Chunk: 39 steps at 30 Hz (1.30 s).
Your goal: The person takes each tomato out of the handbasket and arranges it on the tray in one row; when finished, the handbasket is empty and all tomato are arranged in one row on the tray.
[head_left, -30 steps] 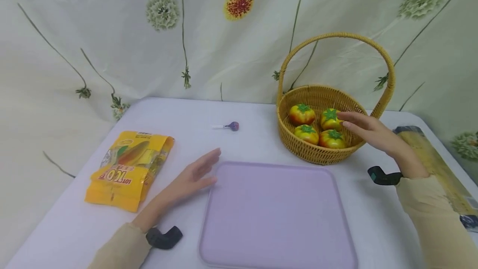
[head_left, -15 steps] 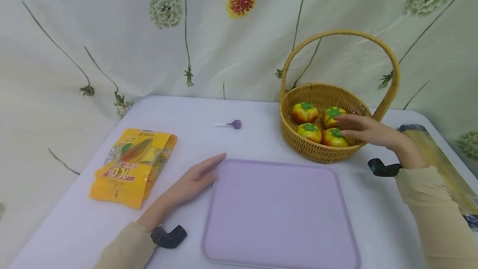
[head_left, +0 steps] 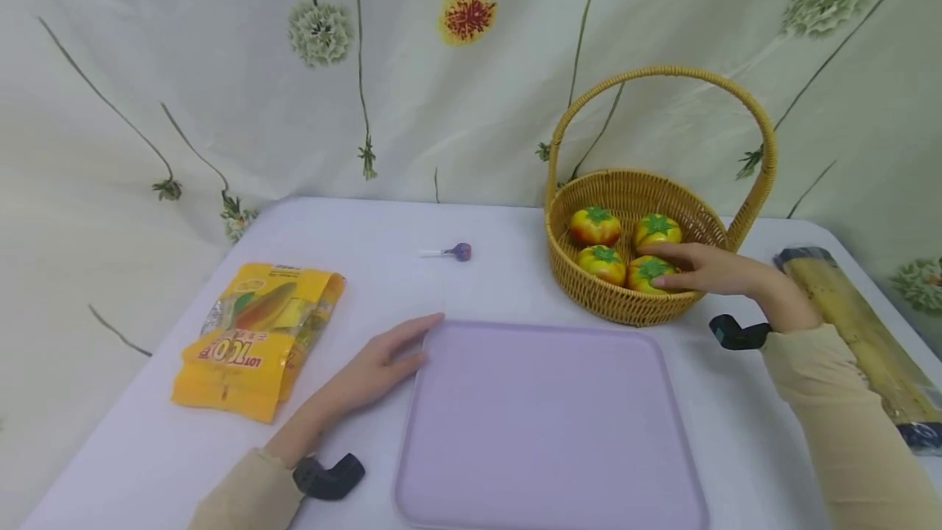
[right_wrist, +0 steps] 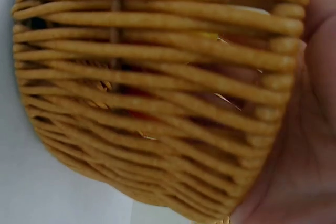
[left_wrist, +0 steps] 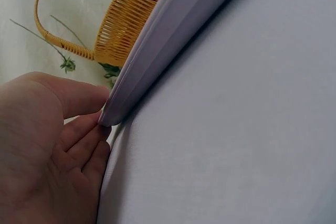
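In the head view, my left hand (head_left: 379, 366) is at the far left corner of a lilac tray (head_left: 545, 424), thumb and index finger apart on either side of that corner. The left wrist view shows its fingertips right at the tray's rim (left_wrist: 136, 61). My right hand (head_left: 710, 270) reaches over the rim of a wicker basket (head_left: 625, 307). Its thumb and fingers curl round the front right yellow-red tomato (head_left: 648, 272), which has green leaves on top. In the right wrist view, the basket's woven wall (right_wrist: 157, 82) hides most of the fingers.
Other tomatoes (head_left: 594, 226) sit in the basket beneath its tall arched handle (head_left: 666, 72). A lollipop (head_left: 461, 252) lies behind the tray. To the left is a yellow snack bag (head_left: 253, 334). A long clear-wrapped package (head_left: 846, 317) lies beside the right arm.
My right hand has lowered into the basket, and its fingers have closed round the front right tomato. My left hand has come down to the tray's corner.
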Motion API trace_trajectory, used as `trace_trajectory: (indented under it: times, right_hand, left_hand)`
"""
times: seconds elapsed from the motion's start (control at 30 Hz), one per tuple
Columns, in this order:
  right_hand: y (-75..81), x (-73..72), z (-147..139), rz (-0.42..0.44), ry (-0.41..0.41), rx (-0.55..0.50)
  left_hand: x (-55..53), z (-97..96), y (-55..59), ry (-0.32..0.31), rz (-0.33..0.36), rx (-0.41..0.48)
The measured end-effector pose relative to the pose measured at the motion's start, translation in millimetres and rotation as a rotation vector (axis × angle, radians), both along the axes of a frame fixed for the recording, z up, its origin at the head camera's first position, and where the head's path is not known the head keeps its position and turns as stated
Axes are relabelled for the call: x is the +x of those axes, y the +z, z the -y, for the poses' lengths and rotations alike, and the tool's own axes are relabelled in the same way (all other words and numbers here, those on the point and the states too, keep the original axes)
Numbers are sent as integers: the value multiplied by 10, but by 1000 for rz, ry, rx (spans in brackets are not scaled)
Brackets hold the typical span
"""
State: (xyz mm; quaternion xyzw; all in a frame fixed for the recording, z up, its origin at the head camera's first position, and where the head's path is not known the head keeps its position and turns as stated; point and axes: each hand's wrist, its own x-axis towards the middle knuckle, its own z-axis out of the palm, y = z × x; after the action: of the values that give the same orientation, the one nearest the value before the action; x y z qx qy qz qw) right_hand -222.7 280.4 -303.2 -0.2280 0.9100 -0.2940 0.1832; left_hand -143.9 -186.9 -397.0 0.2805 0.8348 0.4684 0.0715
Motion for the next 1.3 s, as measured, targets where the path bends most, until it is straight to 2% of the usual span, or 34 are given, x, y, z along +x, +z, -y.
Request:
trace_trajectory:
  times: [0.23,0.43,0.73,1.0,1.17,1.3]
  right_hand:
    - [28,-76,55,18,55,51]
    - [71,-121,88,100,70,79]
    - [72,-183,111,198,61,45]
    - [44,-199,95,179,53,19]
    - [98,-133,51,113,2,-54]
    - [181,-29,25,62,-61,-162]
  left_hand:
    - [22,-16,23,8,25,-16]
    - [17,-8,1,5,21,-12]
    - [9,-9,-2,20,21,-10]
    - [25,-20,19,26,28,-10]
    - [32,-20,30,29,27,2]
    - [29,-13,33,34,17,-9]
